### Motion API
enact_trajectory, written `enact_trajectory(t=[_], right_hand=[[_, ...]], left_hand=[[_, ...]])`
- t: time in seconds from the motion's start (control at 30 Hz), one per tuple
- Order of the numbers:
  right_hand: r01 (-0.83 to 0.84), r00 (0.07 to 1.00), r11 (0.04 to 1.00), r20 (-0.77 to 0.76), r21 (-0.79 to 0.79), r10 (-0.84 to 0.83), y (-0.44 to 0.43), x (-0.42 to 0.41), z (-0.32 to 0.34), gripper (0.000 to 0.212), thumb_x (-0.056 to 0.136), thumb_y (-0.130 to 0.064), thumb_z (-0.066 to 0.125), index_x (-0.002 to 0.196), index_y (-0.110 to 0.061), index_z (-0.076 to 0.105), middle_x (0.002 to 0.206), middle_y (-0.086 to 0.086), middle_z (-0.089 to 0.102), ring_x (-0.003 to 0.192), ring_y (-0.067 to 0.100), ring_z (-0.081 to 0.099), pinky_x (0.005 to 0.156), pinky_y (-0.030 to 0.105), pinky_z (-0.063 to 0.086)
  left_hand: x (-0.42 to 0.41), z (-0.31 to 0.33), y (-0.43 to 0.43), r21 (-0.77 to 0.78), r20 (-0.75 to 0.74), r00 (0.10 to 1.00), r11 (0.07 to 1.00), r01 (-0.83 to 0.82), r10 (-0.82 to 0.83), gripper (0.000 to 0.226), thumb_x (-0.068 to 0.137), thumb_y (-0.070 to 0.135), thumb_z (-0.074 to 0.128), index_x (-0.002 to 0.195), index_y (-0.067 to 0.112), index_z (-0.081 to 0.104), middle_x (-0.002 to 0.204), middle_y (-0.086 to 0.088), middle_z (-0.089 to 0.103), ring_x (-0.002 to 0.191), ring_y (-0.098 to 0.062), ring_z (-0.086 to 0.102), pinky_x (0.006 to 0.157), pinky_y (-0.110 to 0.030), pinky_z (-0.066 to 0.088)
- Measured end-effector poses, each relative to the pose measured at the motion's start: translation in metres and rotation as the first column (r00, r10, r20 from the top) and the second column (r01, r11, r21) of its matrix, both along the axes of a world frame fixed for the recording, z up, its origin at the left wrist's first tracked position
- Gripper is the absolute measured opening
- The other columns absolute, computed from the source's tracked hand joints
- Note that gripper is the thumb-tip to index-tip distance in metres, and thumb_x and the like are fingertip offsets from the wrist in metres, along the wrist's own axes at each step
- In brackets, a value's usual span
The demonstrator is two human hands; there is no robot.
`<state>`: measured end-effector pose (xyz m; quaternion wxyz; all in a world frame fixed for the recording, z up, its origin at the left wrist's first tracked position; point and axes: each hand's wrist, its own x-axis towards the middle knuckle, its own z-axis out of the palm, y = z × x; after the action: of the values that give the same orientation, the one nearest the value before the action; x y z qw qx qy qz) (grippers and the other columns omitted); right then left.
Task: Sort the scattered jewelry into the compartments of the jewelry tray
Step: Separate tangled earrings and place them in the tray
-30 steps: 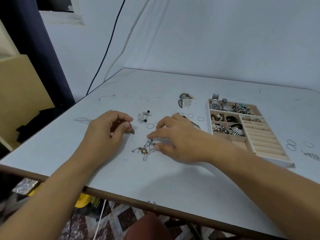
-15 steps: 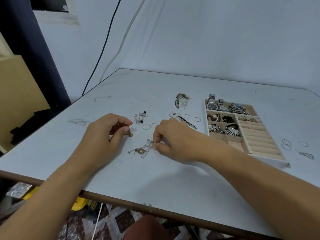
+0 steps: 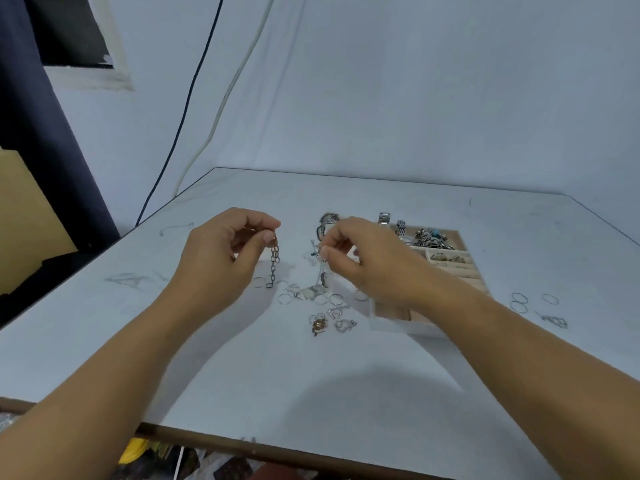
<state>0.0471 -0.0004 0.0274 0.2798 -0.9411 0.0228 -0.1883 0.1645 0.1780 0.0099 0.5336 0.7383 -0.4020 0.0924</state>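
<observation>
My left hand (image 3: 225, 251) is raised above the table and pinches a dark chain (image 3: 273, 266) that hangs straight down. My right hand (image 3: 363, 258) is also lifted and pinches a thin silver dangling piece (image 3: 322, 271). Below them on the white table lie several thin rings (image 3: 320, 299) and a small tangle of gold and silver pieces (image 3: 329, 322). The beige jewelry tray (image 3: 391, 311) stands to the right, partly hidden by my right wrist. Its far compartments hold watches and bracelets (image 3: 429, 237).
More rings (image 3: 519, 301) and a small silver piece (image 3: 554, 320) lie on the table right of the tray. Another dark ornament (image 3: 327, 220) lies behind my right hand. The table's front edge (image 3: 277, 452) runs close to me; cables hang down the wall behind.
Both hands rose from the table. The left lifted the chain so it now dangles; the right picked a silver piece out of the tangle and raised it. The camera view tilted up.
</observation>
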Motion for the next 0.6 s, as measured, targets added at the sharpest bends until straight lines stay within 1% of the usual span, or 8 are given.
enact_trajectory(t=[0.07,0.13,0.2,0.3,0.37,0.43,0.53,0.6], right_hand=[[0.018,0.999,0.999,0.042,0.030,-0.019,-0.010,-0.005,0.006,0.007,0.092,-0.029,0.057,0.089,-0.023,0.058,0.085,-0.014,0.061,0.078,-0.006,0.054,0.069,0.006,0.040],[0.031,0.998,0.998,0.050,0.055,-0.033,-0.020,-0.011,0.012,0.006,0.091,-0.030,0.058,0.087,-0.029,0.055,0.083,-0.017,0.061,0.075,-0.008,0.053,0.067,0.009,0.042],[0.050,0.996,0.994,0.065,0.094,-0.056,-0.029,-0.017,0.016,0.010,0.090,-0.030,0.060,0.084,-0.034,0.053,0.080,-0.018,0.060,0.073,-0.007,0.053,0.065,0.011,0.042],[0.065,0.993,0.977,0.086,0.203,-0.084,-0.043,-0.024,0.019,0.008,0.089,-0.027,0.062,0.086,-0.031,0.056,0.084,-0.009,0.064,0.072,0.001,0.056,0.069,0.018,0.047],[0.066,0.993,0.968,0.084,0.240,-0.089,-0.050,-0.028,0.019,0.007,0.089,-0.025,0.063,0.087,-0.030,0.058,0.086,-0.003,0.067,0.075,0.010,0.062,0.073,0.025,0.053],[0.059,0.994,0.964,0.070,0.260,-0.080,-0.053,-0.030,0.018,0.008,0.089,-0.024,0.063,0.086,-0.030,0.058,0.083,-0.002,0.068,0.078,0.015,0.066,0.075,0.028,0.055],[0.062,0.994,0.968,0.068,0.244,-0.081,-0.055,-0.032,0.017,0.007,0.089,-0.024,0.063,0.087,-0.030,0.060,0.082,-0.004,0.068,0.079,0.016,0.066,0.071,0.022,0.052],[0.078,0.993,0.973,0.066,0.216,-0.095,-0.057,-0.034,0.017,0.005,0.090,-0.025,0.062,0.088,-0.029,0.060,0.082,-0.006,0.067,0.078,0.012,0.065,0.068,0.017,0.049]], left_hand=[[-0.006,0.007,-0.011,-0.012,0.017,1.000,1.000,0.018,-0.018,0.020,0.089,0.012,0.061,0.093,0.031,0.065,0.085,0.009,0.070,0.080,0.002,0.067,0.072,-0.012,0.049],[-0.010,0.012,-0.021,-0.012,0.028,0.999,1.000,0.029,-0.028,0.022,0.090,0.013,0.061,0.092,0.035,0.064,0.084,0.010,0.071,0.080,0.003,0.066,0.070,-0.011,0.049],[-0.014,0.015,-0.031,-0.014,0.024,0.999,0.999,0.044,-0.044,0.022,0.090,0.015,0.061,0.092,0.037,0.064,0.084,0.010,0.071,0.083,0.000,0.067,0.073,-0.015,0.051],[-0.021,0.017,-0.045,-0.027,0.016,0.998,0.998,0.062,-0.062,0.018,0.090,0.016,0.061,0.095,0.033,0.065,0.086,0.010,0.071,0.084,-0.002,0.068,0.080,-0.026,0.054],[-0.027,0.018,-0.053,-0.037,0.028,0.998,0.998,0.059,-0.058,0.018,0.090,0.017,0.061,0.094,0.034,0.065,0.088,0.011,0.071,0.085,-0.001,0.067,0.080,-0.025,0.054],[-0.030,0.019,-0.058,-0.049,0.028,0.999,0.998,0.047,-0.045,0.018,0.090,0.018,0.062,0.094,0.036,0.064,0.088,0.011,0.070,0.085,-0.003,0.067,0.079,-0.022,0.054],[-0.035,0.018,-0.063,-0.049,0.026,0.998,0.997,0.059,-0.058,0.020,0.089,0.017,0.062,0.093,0.036,0.064,0.087,0.011,0.070,0.084,-0.005,0.067,0.077,-0.018,0.052],[-0.037,0.019,-0.065,-0.041,0.025,0.997,0.996,0.077,-0.076,0.019,0.089,0.016,0.062,0.093,0.035,0.064,0.087,0.010,0.071,0.084,-0.005,0.068,0.077,-0.019,0.053]])
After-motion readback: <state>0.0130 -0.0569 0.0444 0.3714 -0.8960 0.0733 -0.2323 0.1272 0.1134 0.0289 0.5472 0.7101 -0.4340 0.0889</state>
